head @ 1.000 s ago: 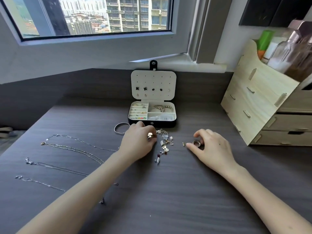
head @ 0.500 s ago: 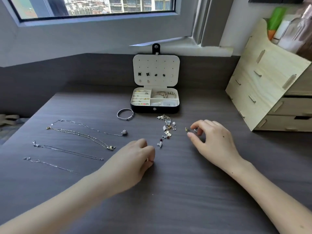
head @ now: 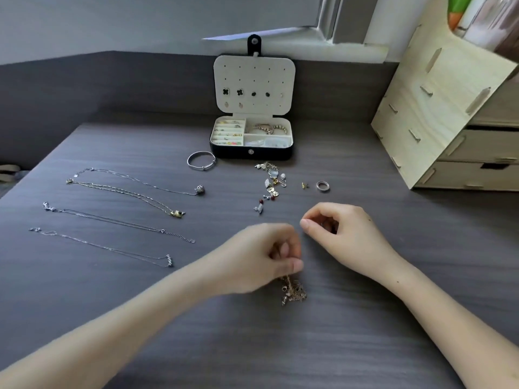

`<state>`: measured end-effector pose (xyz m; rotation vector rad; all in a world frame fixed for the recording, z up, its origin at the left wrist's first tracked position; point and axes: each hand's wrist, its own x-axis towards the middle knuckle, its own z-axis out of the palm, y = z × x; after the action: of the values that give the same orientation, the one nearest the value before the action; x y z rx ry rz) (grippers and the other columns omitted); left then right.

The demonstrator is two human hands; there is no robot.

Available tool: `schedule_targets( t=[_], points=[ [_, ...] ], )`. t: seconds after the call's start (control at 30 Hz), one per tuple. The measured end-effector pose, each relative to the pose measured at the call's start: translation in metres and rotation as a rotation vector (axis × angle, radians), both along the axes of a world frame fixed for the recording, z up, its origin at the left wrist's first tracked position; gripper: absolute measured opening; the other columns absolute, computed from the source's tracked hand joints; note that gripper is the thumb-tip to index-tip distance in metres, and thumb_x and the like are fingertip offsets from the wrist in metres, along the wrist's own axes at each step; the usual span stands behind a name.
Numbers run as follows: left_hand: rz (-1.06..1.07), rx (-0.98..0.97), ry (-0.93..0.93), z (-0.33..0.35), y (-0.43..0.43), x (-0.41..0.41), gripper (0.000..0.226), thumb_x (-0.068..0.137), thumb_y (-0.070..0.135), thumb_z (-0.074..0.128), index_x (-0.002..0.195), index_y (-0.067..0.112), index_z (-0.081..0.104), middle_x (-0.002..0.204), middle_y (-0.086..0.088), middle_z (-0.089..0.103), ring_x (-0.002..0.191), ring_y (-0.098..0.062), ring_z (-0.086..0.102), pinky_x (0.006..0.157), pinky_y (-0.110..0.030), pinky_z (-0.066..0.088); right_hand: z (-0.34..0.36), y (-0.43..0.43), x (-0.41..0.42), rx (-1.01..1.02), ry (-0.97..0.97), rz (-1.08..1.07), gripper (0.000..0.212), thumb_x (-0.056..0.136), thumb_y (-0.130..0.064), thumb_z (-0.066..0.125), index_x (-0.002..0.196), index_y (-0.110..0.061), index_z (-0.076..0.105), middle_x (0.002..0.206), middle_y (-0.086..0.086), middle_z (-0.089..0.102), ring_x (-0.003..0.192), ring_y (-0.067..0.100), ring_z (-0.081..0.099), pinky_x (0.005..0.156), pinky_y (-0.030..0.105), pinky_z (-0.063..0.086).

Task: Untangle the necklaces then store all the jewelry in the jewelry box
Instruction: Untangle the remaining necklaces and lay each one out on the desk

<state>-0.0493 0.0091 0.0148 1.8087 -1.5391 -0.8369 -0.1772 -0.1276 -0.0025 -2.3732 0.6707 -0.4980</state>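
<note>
L hand [head: 261, 256] fingers [head: 293, 266] pinch 1 gold chain clump [head: 293, 290]; R hand [head: 348, 237] fingers curled, grip unclear; 4 necklaces [head: 125, 192] flat on desk [head: 365, 327].

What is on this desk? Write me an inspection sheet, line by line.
Surface: dark wood-grain table.
Job's things: jewelry box open at the back; four necklaces laid out on the left; bangle, heap of earrings and ring loose in front of the box; tangled gold chain in the left hand.
Clutter: nothing seen.
Hands: left hand grips the chain; right hand pinched, nothing visible in it.
Cables: nothing seen.
Surroundings: wooden drawer organizer on the right; window sill behind.
</note>
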Motion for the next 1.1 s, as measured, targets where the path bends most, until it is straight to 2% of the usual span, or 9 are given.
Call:
schedule_targets(
  t=[0.17, 0.33, 0.47, 0.53, 0.6, 0.77, 0.87, 0.97, 1.1],
  points=[
    [0.122, -0.012, 0.019, 0.003, -0.019, 0.024, 0.016, 0.085, 0.016, 0.067, 0.075, 0.023, 0.057, 0.067, 0.007, 0.049, 0.063, -0.011, 0.045, 0.064, -0.026, 0.041, 0.003, -0.001, 0.000, 0.077, 0.029, 0.018, 0.009, 0.085, -0.029, 0.065, 0.076, -0.026, 0.067, 0.067, -0.010, 0.064, 0.059, 0.002, 0.051, 0.060, 0.018, 0.037],
    [0.104, -0.039, -0.279, 0.006, -0.043, 0.031, 0.003, 0.086, 0.017, 0.065, 0.088, 0.017, 0.062, 0.072, 0.011, 0.048, 0.067, -0.006, 0.045, 0.066, -0.021, 0.036, 0.009, 0.003, -0.005, 0.079, 0.124, 0.071, 0.010, 0.082, -0.034, 0.066, 0.073, -0.028, 0.067, 0.059, -0.015, 0.059, 0.058, 0.002, 0.051, 0.057, 0.015, 0.034],
    [0.163, -0.093, -0.401, -0.002, -0.047, 0.032, 0.013, 0.085, 0.019, 0.065, 0.097, 0.017, 0.062, 0.087, 0.007, 0.046, 0.080, -0.014, 0.049, 0.074, -0.026, 0.038, 0.013, 0.011, -0.007, 0.013, 0.163, 0.109, 0.009, 0.077, -0.038, 0.070, 0.074, -0.030, 0.067, 0.063, -0.013, 0.058, 0.071, 0.001, 0.050, 0.060, 0.012, 0.033],
    [0.201, -0.188, -0.444, -0.004, -0.038, 0.031, 0.010, 0.085, 0.016, 0.065, 0.095, 0.016, 0.063, 0.090, 0.006, 0.045, 0.080, -0.014, 0.048, 0.071, -0.026, 0.036, 0.014, 0.015, -0.007, 0.009, 0.160, 0.128, 0.013, 0.074, -0.042, 0.072, 0.073, -0.030, 0.066, 0.066, -0.013, 0.058, 0.075, 0.002, 0.049, 0.062, 0.011, 0.032],
    [0.203, -0.253, -0.445, -0.006, -0.023, 0.028, 0.002, 0.084, 0.016, 0.065, 0.086, 0.016, 0.065, 0.081, 0.010, 0.044, 0.074, -0.012, 0.047, 0.065, -0.024, 0.033, 0.014, 0.020, -0.007, -0.006, 0.170, 0.145, 0.020, 0.070, -0.048, 0.073, 0.070, -0.030, 0.064, 0.067, -0.013, 0.057, 0.077, 0.005, 0.049, 0.063, 0.012, 0.032],
    [0.217, -0.153, -0.351, -0.015, 0.010, 0.013, 0.018, 0.075, 0.040, 0.056, 0.066, 0.025, 0.061, 0.066, 0.012, 0.046, 0.061, -0.004, 0.046, 0.058, -0.015, 0.034, 0.012, 0.034, -0.006, -0.112, 0.234, 0.161, 0.025, 0.068, -0.053, 0.072, 0.068, -0.036, 0.054, 0.066, -0.015, 0.051, 0.075, 0.004, 0.047, 0.062, 0.013, 0.032],
    [0.235, -0.144, -0.319, -0.018, 0.017, 0.005, 0.009, 0.072, 0.034, 0.058, 0.066, 0.027, 0.060, 0.068, 0.012, 0.049, 0.065, -0.007, 0.047, 0.059, -0.015, 0.036, 0.011, 0.036, -0.005, -0.124, 0.249, 0.167, 0.016, 0.073, -0.049, 0.060, 0.067, -0.034, 0.056, 0.064, -0.015, 0.051, 0.073, 0.006, 0.047, 0.063, 0.014, 0.034],
    [0.244, -0.162, -0.281, -0.019, 0.019, 0.008, 0.007, 0.068, 0.023, 0.056, 0.069, 0.023, 0.063, 0.071, 0.011, 0.052, 0.071, -0.007, 0.049, 0.062, -0.015, 0.038, 0.015, 0.031, -0.008, -0.101, 0.290, 0.163, 0.014, 0.080, -0.038, 0.064, 0.069, -0.031, 0.058, 0.066, -0.014, 0.053, 0.073, 0.005, 0.047, 0.065, 0.021, 0.036],
    [0.238, -0.178, -0.255, -0.020, 0.022, 0.013, 0.010, 0.068, 0.017, 0.056, 0.071, 0.023, 0.065, 0.072, 0.011, 0.054, 0.072, -0.007, 0.051, 0.063, -0.010, 0.037, 0.016, 0.029, -0.009, -0.216, 0.236, 0.111, 0.025, 0.073, -0.058, 0.052, 0.073, -0.033, 0.054, 0.069, -0.015, 0.051, 0.070, 0.007, 0.043, 0.059, 0.017, 0.033]
  ],
)
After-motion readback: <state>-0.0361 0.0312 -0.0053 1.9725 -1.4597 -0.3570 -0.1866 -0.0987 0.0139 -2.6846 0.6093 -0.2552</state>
